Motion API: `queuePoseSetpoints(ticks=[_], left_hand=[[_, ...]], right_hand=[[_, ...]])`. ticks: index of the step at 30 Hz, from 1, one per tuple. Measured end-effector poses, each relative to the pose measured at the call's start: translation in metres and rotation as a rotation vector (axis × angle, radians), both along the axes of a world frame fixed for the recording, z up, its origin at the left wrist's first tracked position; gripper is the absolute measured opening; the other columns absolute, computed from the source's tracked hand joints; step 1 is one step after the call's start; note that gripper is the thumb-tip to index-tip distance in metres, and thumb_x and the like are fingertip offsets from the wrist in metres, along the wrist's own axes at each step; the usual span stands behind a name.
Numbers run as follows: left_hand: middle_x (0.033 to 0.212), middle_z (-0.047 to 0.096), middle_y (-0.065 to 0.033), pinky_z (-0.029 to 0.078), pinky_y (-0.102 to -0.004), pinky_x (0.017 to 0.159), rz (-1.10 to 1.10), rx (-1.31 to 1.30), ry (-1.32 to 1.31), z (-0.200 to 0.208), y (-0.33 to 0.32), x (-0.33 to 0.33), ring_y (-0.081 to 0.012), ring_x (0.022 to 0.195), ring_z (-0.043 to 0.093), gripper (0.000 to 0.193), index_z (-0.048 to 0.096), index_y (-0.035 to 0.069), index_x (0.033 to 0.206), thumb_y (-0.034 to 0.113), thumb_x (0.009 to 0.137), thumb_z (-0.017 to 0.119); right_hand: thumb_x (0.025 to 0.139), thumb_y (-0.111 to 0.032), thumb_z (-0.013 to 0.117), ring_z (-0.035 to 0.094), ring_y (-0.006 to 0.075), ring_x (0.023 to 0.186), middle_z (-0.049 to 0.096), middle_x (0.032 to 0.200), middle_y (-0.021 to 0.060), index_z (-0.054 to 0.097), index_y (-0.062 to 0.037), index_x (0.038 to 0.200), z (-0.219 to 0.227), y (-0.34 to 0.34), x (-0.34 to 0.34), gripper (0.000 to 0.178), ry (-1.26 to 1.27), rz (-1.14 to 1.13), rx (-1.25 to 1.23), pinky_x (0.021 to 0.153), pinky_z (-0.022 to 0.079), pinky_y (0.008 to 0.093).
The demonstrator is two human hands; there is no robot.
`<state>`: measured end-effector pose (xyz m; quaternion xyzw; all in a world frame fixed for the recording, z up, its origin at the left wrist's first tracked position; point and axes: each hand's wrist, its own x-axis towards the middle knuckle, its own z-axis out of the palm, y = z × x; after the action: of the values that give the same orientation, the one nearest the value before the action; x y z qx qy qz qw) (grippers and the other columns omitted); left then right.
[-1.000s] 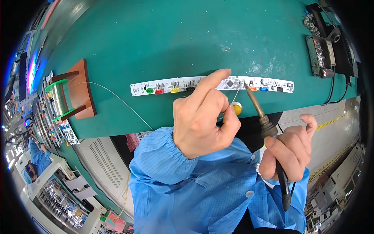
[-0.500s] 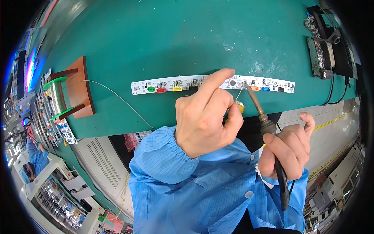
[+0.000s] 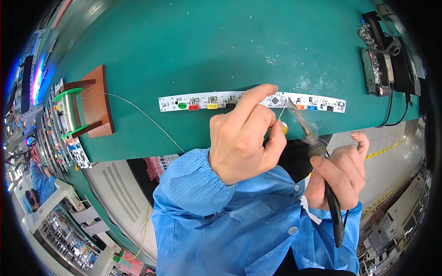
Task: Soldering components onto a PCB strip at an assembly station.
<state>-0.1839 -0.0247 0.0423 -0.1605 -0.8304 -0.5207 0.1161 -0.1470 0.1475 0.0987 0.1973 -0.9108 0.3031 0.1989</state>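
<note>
A long, slightly curved white circuit board lies across the green mat, with red, yellow, black, orange and blue connectors along its near edge. My left hand reaches over its middle, index finger stretched toward the far edge. Between the thumb and other fingers it pinches a thin solder wire, whose end meets the board beside a dark square chip. My right hand grips the black handle of a soldering iron; its tip is at the wire's end. Below my left fingers shows part of a round yellow thing, mostly hidden.
A solder spool with green rims sits on a brown stand at the left, its wire trailing toward my left sleeve. Black soldering equipment with cables stands at the far right. More boards are lined up beyond the spool.
Faint smoke now rises around the iron's shaft. The view has shifted slightly; both hands keep nearly the same pose, with wire and iron tip still together at the board.
</note>
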Motion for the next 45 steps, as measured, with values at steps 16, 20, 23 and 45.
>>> queuePoseSetpoints(ticks=[16, 20, 23, 45], left_hand=[[0.103, 0.065, -0.0202, 0.039, -0.0236, 0.038, 0.011, 0.010, 0.008, 0.008, -0.003, -0.002, -0.0099, 0.041, 0.051, 0.015, 0.051, 0.002, 0.062, -0.003, 0.069, 0.064], [0.103, 0.064, -0.0204, 0.039, -0.0224, 0.037, 0.022, -0.027, 0.016, 0.009, -0.004, 0.006, -0.0068, 0.041, 0.051, 0.015, 0.051, 0.001, 0.065, -0.003, 0.070, 0.064], [0.105, 0.063, -0.0215, 0.041, -0.0220, 0.038, 0.016, 0.023, 0.000, 0.006, -0.002, 0.010, -0.0068, 0.043, 0.054, 0.014, 0.051, 0.001, 0.067, -0.004, 0.073, 0.063], [0.097, 0.062, -0.0140, 0.049, -0.0333, 0.060, 0.079, -0.392, 0.278, 0.080, -0.030, 0.011, -0.0257, 0.072, 0.058, 0.025, 0.066, 0.002, 0.087, 0.000, 0.062, 0.070]], right_hand=[[0.089, -0.021, 0.049, 0.056, 0.0298, 0.091, 0.058, 0.103, 0.0210, 0.054, 0.0064, 0.114, -0.062, 0.108, -0.004, 0.037, 0.253, -0.371, -0.252, 0.087, 0.043, 0.0424], [0.082, -0.010, 0.052, 0.055, 0.0342, 0.090, 0.062, 0.095, 0.0184, 0.057, 0.0063, 0.109, -0.052, 0.118, -0.012, 0.032, 0.162, -0.287, 0.005, 0.087, 0.041, 0.0415], [0.083, -0.008, 0.052, 0.055, 0.0325, 0.092, 0.061, 0.095, 0.0181, 0.058, 0.0057, 0.108, -0.050, 0.117, -0.009, 0.029, 0.162, -0.293, -0.079, 0.086, 0.042, 0.0408], [0.089, -0.011, 0.047, 0.057, 0.0298, 0.103, 0.058, 0.110, 0.0220, 0.051, 0.0080, 0.119, -0.063, 0.102, -0.031, 0.035, 0.143, -0.203, -0.350, 0.093, 0.041, 0.0384]])
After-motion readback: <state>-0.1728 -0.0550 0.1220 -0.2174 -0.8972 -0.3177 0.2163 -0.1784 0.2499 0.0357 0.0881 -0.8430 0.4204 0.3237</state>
